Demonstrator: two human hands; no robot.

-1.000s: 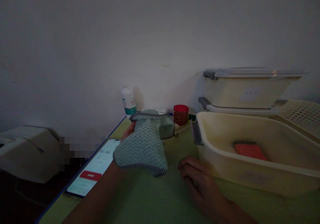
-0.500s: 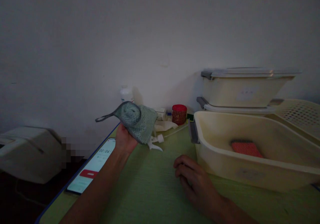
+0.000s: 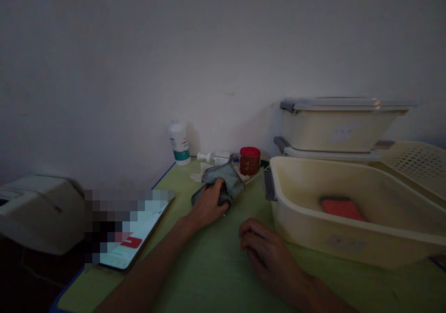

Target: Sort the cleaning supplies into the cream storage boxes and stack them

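My left hand (image 3: 210, 203) is closed on a grey-green cleaning cloth (image 3: 230, 177) with dark checked edging, down on the green tabletop. Its fingers press into the folds, and the cloth bunches around them. Behind the cloth, a whitish piece (image 3: 197, 176) is partly covered, and a clear bottle with a white nozzle (image 3: 218, 157) lies on its side. My right hand (image 3: 266, 248) rests on the table left of the cream bin (image 3: 313, 231), fingers curled in with nothing visible in them. Inside that bin lies a red sponge (image 3: 342, 209).
A white bottle with a teal label (image 3: 180, 145) stands at the back left, and a red woven container (image 3: 250, 160) near the wall. A lidded cream box (image 3: 331, 129) is stacked behind the bin, beside a perforated basket (image 3: 418, 164). A lit phone (image 3: 139, 238) lies at the left edge.
My left hand has brought the cloth down and to the right, from raised above the table onto it. The white bottle is now uncovered. My right hand has hardly moved.
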